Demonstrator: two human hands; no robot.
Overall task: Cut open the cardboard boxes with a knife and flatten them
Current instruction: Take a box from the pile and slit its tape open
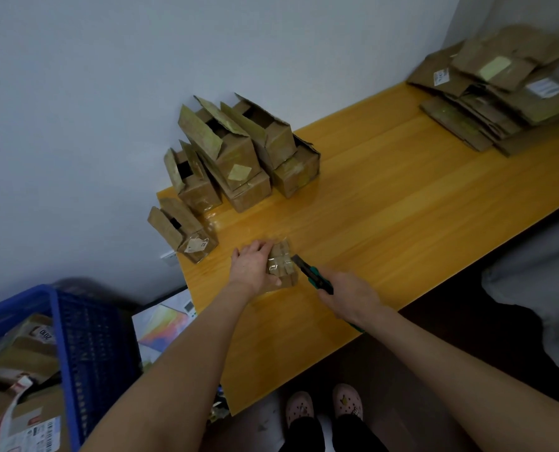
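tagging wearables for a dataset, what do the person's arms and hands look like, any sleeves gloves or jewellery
The left forearm and the right forearm are bare, with no sleeve in view. The left hand and the right hand wear no gloves. No watch, bracelet or ring shows on the wrists or on the fingers that can be seen.
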